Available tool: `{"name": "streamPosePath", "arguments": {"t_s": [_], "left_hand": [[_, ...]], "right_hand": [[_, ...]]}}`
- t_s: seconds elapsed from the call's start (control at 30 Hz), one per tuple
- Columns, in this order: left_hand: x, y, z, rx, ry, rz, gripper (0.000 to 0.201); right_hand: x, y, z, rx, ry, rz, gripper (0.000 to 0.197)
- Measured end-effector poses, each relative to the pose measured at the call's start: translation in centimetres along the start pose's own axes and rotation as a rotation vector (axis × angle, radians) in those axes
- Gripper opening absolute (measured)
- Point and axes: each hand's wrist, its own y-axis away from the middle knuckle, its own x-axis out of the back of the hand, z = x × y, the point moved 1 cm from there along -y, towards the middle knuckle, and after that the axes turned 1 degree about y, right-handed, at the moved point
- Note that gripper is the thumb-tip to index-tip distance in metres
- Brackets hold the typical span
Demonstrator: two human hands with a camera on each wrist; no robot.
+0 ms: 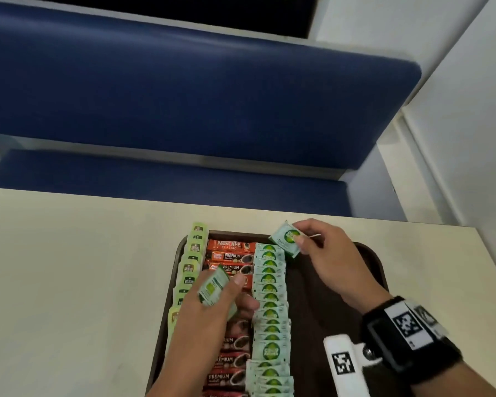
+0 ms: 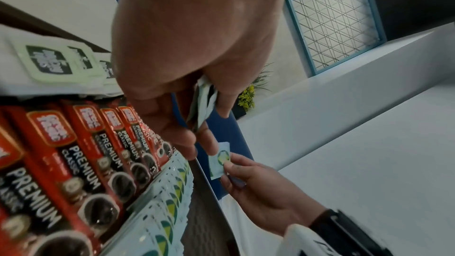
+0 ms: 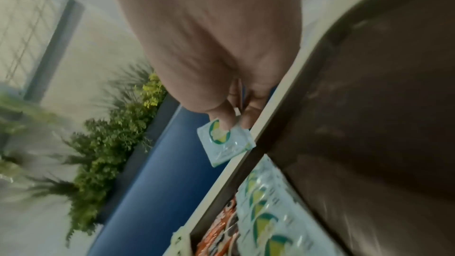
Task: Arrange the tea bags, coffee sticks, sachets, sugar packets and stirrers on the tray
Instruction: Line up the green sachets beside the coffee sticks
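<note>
A dark brown tray (image 1: 367,259) holds three columns: pale green tea bags (image 1: 190,267) on the left, red coffee sticks (image 1: 229,250) in the middle, light green sugar sachets (image 1: 269,310) to their right. My right hand (image 1: 321,253) pinches one light green sachet (image 1: 287,238) above the far end of the sachet column, also seen as the sachet (image 3: 225,141) under the thumb. My left hand (image 1: 212,305) grips a small stack of green sachets (image 1: 212,287) over the coffee sticks; the stack (image 2: 203,102) shows edge-on between its fingers.
The tray lies on a cream table (image 1: 69,282) near its far edge. A blue bench seat (image 1: 183,96) stands beyond the table, a white wall (image 1: 470,110) to the right. The tray's right half (image 1: 321,310) is bare brown surface.
</note>
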Motion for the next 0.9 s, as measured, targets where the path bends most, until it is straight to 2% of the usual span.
{"name": "streamPosePath", "arguments": {"t_s": [0.17, 0.27, 0.33, 0.63, 0.9], "left_hand": [[1.0, -1.3, 0.0, 0.043, -0.077, 0.001, 0.063], [1.2, -1.7, 0.4, 0.027, -0.068, -0.006, 0.037], [1.2, -1.7, 0.6, 0.012, -0.073, -0.028, 0.029], [2.0, -2.2, 0.8, -0.055, -0.018, 0.003, 0.028], [1.7, -2.7, 2.1, -0.159, 0.011, 0.022, 0.027]], "right_hand": [[-0.6, -3.9, -0.6, 0.077, 0.180, -0.059, 0.015], [-1.2, -4.6, -0.7, 0.076, 0.236, -0.118, 0.011], [-1.5, -4.8, -0.6, 0.067, 0.234, -0.130, 0.009], [-2.0, -5.4, 0.1, 0.030, 0.191, -0.160, 0.005], [-2.5, -4.8, 0.6, 0.035, 0.183, -0.120, 0.007]]}}
